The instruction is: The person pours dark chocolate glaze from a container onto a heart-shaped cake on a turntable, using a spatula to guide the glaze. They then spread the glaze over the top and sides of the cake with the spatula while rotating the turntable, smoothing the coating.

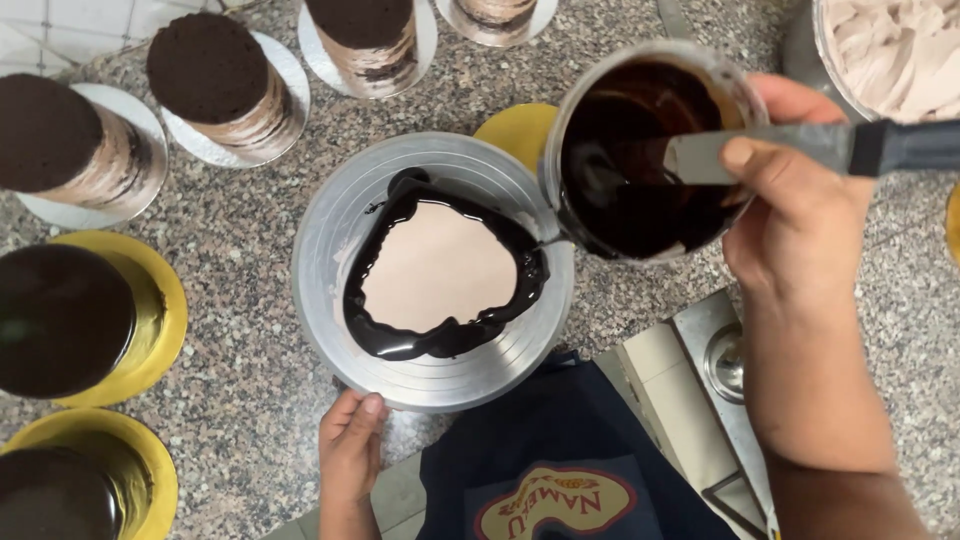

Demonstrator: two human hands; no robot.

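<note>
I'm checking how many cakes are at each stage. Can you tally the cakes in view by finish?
Dark crumb top, layered bare sides, on silver boards: 4 (e.g.)
Fully covered in dark glaze, on gold boards: 2 (e.g.)
Heart-shaped, pale top ringed with dark glaze, on the turntable: 1
Total: 7

Two of the crumb-topped ones are cut off by the top edge.

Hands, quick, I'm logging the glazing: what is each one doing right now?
Left hand: fingers on the rim of the turntable, not closed around it.
Right hand: closed on a spatula over the tilted container of dark glaze.
</note>
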